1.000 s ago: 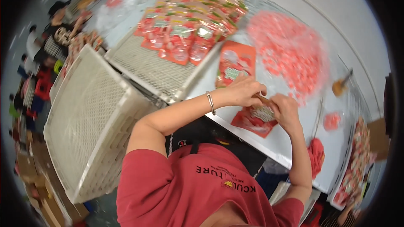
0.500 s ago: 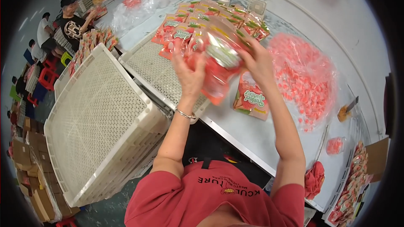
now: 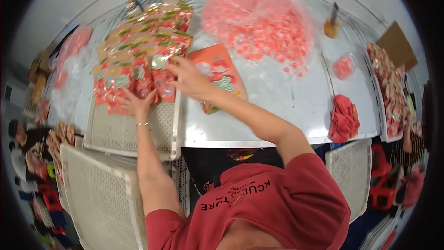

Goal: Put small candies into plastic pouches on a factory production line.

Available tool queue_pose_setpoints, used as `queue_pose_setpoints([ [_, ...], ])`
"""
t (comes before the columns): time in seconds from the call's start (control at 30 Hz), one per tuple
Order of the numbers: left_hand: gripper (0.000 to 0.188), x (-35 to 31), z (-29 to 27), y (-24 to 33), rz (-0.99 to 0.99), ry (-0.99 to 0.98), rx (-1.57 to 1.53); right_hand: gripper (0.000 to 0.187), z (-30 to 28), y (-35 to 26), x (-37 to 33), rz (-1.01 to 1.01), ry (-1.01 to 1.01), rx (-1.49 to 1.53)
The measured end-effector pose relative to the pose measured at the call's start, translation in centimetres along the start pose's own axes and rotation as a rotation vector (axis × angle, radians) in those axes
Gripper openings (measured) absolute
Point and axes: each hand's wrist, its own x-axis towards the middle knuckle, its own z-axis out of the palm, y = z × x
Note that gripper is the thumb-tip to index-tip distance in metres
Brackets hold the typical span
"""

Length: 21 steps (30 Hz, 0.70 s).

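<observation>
Rows of red-and-green stand-up pouches (image 3: 138, 48) overlap on a cream perforated plastic tray (image 3: 159, 127). My left hand (image 3: 135, 105) rests on the nearest pouches with its fingers spread. At the right end of the front row, my right hand (image 3: 189, 78) is beside a shiny pouch (image 3: 163, 88), thumb and fingers apart; whether they touch it is hard to tell. A single larger-looking pouch (image 3: 226, 67) lies flat on the table just right of that hand, partly covered by my right forearm.
A big clear bag of pink pieces (image 3: 259, 23) spreads across the back. To the right are a small tub of pink pieces (image 3: 343, 67), a red cloth (image 3: 344, 119) and another pouch-filled tray (image 3: 393, 97). Stacked trays (image 3: 99, 194) stand at lower left.
The view has swung right. The pouch that was held up between both hands is now down among the pouches on the tray, and both hands have lowered to the front row.
</observation>
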Motion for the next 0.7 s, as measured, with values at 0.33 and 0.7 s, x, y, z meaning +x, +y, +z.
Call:
queue_pose_setpoints([
  [0.33,0.095,-2.8,-4.7,5.5,0.201,0.134,-0.043,0.066,-25.1,17.6,-16.9,0.892,0.065,-1.040],
  [0.7,0.021,-17.2,-3.2,18.9,1.105,-0.282,-0.374,0.040,-18.8,9.4,-20.0,0.621,-0.097,-0.930],
])
